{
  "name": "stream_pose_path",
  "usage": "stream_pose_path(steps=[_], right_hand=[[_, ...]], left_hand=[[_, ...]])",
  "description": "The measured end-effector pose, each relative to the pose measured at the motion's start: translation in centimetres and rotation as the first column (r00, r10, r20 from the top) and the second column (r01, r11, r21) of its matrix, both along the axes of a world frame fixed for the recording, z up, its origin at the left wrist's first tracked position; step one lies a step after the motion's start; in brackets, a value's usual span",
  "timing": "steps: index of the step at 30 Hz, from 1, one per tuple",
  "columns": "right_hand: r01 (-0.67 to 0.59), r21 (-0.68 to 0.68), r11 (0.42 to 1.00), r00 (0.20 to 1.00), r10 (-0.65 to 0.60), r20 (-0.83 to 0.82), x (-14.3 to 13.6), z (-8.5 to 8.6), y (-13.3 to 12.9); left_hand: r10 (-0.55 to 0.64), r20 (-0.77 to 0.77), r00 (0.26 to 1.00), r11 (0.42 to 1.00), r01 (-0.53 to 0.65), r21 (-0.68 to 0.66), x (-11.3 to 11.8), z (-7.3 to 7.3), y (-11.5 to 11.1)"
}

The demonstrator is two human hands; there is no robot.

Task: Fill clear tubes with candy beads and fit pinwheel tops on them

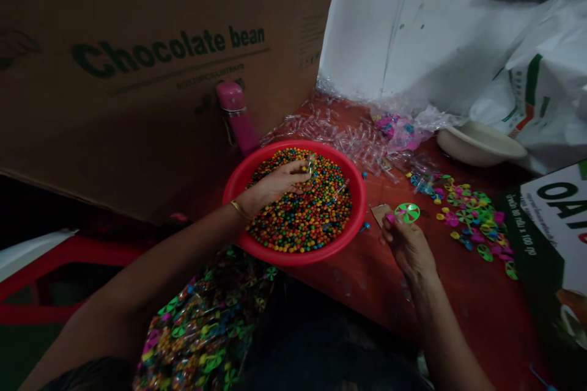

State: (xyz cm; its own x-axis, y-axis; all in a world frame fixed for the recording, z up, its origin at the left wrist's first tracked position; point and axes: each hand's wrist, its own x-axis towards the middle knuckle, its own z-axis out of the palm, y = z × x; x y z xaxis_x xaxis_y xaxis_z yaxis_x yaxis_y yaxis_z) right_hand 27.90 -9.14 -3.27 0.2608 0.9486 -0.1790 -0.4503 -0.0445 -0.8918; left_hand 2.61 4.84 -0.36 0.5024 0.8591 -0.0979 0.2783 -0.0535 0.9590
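Over a red basin of small multicoloured candy beans, my left hand pinches a small clear plastic tube between thumb and fingers. A few bits of colour show in the tube. Another clear tube lies on the beans. To the right of the basin, above the red tabletop, my right hand is closed on a toy fan cap, with a pink base and a green pinwheel at its fingertips. A small brown piece of card lies just beyond those fingers.
Many clear tubes are heaped behind the basin. Loose fan caps lie at right, near a pale bowl and an oat box. A pink bottle stands before a large carton. Filled tubes pile below the table.
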Motion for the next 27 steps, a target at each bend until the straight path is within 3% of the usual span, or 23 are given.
stream_pose_path(steps=[2,7,12,16,20,23,27], right_hand=[[-0.014,0.043,0.999,1.0,0.015,-0.002,-0.6,0.4,1.0],[-0.05,0.156,0.987,0.999,0.05,0.001,-2.9,2.1,3.9],[-0.059,0.256,0.965,0.998,0.063,-0.008,-5.0,4.0,5.9],[-0.138,0.264,0.955,0.99,0.143,-0.003,-5.5,4.5,5.5],[-0.164,0.252,0.954,0.986,0.16,0.036,-3.8,3.1,4.2],[-0.16,0.276,0.948,0.976,0.108,0.191,-1.2,1.5,3.1],[-0.07,0.331,0.941,0.89,-0.091,0.448,1.4,0.3,1.1]], left_hand=[[0.056,0.226,0.973,0.994,-0.032,-0.108,0.0,0.4,-1.2],[0.152,0.327,0.933,0.981,-0.101,-0.166,1.4,1.5,-3.3],[0.143,0.513,0.846,0.928,0.066,-0.368,3.8,1.9,-6.0],[0.106,0.51,0.854,0.908,0.126,-0.399,6.2,1.8,-9.0],[0.123,0.509,0.852,0.938,0.067,-0.339,8.3,1.7,-11.3],[0.097,0.471,0.877,0.971,0.02,-0.237,9.9,1.4,-12.3],[0.033,0.34,0.94,0.997,-0.053,0.049,12.0,0.5,-12.9]])
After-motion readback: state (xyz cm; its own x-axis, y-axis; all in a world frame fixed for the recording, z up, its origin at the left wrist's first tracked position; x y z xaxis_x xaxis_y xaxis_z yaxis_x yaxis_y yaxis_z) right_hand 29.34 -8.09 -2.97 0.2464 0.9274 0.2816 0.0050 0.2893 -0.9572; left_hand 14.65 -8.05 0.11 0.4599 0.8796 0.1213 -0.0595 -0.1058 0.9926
